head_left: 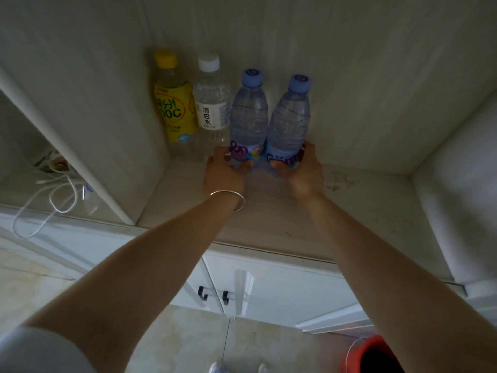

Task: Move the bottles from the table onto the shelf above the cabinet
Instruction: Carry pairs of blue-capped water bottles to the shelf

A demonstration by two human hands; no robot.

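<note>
Several bottles stand upright in a row on the shelf (269,211) against its back wall. From the left: a yellow-capped yellow drink bottle (173,103), a white-capped clear bottle (211,103), and two water bottles with purple-blue caps. My left hand (224,169) grips the base of the left water bottle (248,114). My right hand (302,168) grips the base of the right water bottle (289,119). Both water bottles touch each other and rest on the shelf.
A vertical divider (88,168) bounds the shelf on the left; beyond it lie a white cable (48,200) and a small bottle. White cabinet doors with black handles (215,294) are below. A red bucket (373,356) stands on the floor at lower right.
</note>
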